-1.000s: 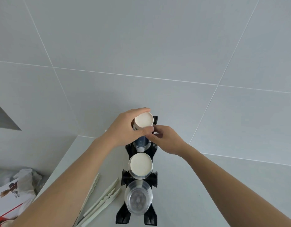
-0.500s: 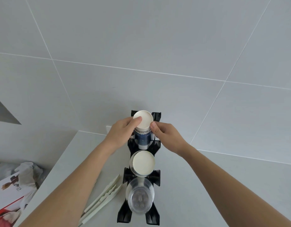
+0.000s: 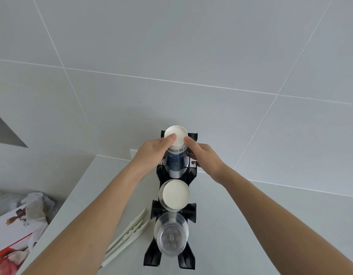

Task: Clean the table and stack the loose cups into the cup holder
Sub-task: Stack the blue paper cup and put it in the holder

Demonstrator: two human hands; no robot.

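Fingers first: the left hand [image 3: 151, 153] has its thumb pressed against the white base of an upturned paper cup [image 3: 175, 138], the other fingers curled round the left side of the stack beneath it. The right hand [image 3: 203, 155] mirrors it, thumb tip touching the cup's edge at three o'clock, fingers wrapped round the right side of the stack. Both hands are holding, not hovering; neither is spread wide.

That top cup sits upside down on the blue cup stack [image 3: 175, 162], which stands in the far slot of the black cup holder [image 3: 191, 212], at twelve o'clock in the rack. It looks close to seated, though how far it has nested down I cannot tell.

Working outward along the rack: the middle slot holds a stack topped by a white cup bottom [image 3: 174, 195], and the near slot, at six o'clock, holds clear plastic cups [image 3: 171, 238]. All three slots are filled, so by my reading the stacking is well along, perhaps at its last cup.

Out on the table [image 3: 241, 225], at eight o'clock from the holder, white plastic tongs [image 3: 128, 237] lie just beside its base. No loose cups show on the visible surface. Far off at the lower left edge, below the table edge, sit crumpled white wrapping [image 3: 35, 207] and a printed box [image 3: 11, 231]; whether those count as clearing work I cannot say. The tongs look like the one item left to tidy.
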